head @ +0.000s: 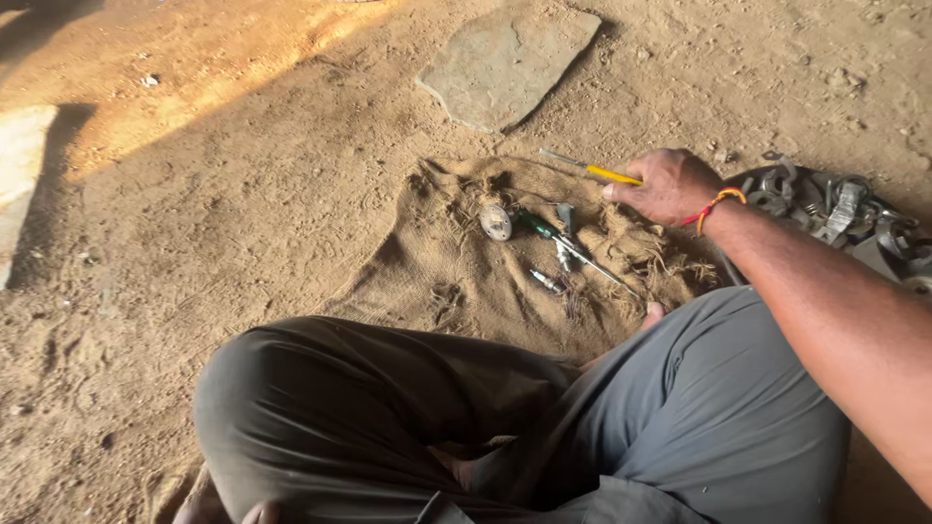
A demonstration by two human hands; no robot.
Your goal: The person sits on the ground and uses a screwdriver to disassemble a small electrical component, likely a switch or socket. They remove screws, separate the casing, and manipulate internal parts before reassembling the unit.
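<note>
The yellow screwdriver [594, 172] is lying at the far right edge of the sack [456, 262], its shaft pointing left and far, its handle end disappearing under the right hand [668, 184]. That hand is closing over the handle with the fingers curled down and pressed together, thumb side toward the tool, so the grip looks like a pinch-and-wrap on the handle rather than a flat rest. The arm is reaching across the right knee, which is why the wrist, with its red and orange thread band [716, 204], is bending down toward the ground.

Just near and left of the hand, 1 green screwdriver [544, 229] is lying on the sack with its long shaft running right and near. A small round grey part [496, 222] is sitting just beside its handle, and 2 or 3 small metal bits [549, 282] are lying near it. The sack is keeping these small pieces off the loose dirt, within easy reach of the crossed legs [408, 408].

To the right of the hand, a pile of metal parts [835, 209] is sitting on the ground. Far off, a flat stone [510, 63] is lying on the dirt floor [194, 213]. The left hand is not showing.
</note>
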